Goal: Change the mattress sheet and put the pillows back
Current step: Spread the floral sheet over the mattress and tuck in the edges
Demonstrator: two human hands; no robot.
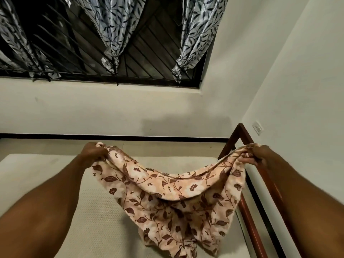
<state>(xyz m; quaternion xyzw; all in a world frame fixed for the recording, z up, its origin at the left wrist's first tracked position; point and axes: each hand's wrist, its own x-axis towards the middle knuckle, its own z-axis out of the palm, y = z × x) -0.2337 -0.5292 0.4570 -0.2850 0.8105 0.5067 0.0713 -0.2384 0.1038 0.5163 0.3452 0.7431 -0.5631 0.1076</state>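
Note:
A peach sheet (167, 198) with a brown leaf-and-flower print hangs between my two hands above the bare cream mattress (96, 220). My left hand (93, 152) grips one bunched corner at the upper left. My right hand (256, 154) grips the other bunched edge at the upper right, near the bed frame. The sheet sags in the middle and its folded lower part droops down to the mattress. No pillows are in view.
A dark red wooden bed frame (249, 211) runs along the right side of the mattress, close to the right wall. A barred window (145, 58) with knotted leaf-print curtains (115, 34) is in the far wall. A wall socket (257, 127) sits on the right wall.

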